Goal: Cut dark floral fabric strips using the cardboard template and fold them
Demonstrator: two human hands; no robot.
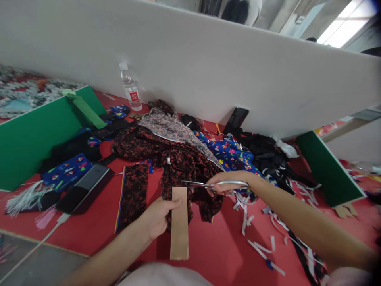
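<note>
My left hand [160,216] pinches a tan cardboard strip [179,234] against dark floral fabric [166,174], thumb on top of the strip. In my right hand [226,182] is a pair of metal scissors [232,183], fingers through the handles. Its blades point left, at the fabric just above the strip's top end; whether they are parted is hard to make out. The floral fabric lies bunched across the middle of the table. A cut piece of the same cloth [132,194], edged with a coloured stripe, lies flat to the left of my left hand.
A power bank [85,188] with a white cable lies at the left. Behind are a water bottle [131,88] and a phone [236,120] against the partition [190,59]. Green boards [330,171] stand at both sides. White scraps [262,250] and blue patterned cloth [232,153] lie right.
</note>
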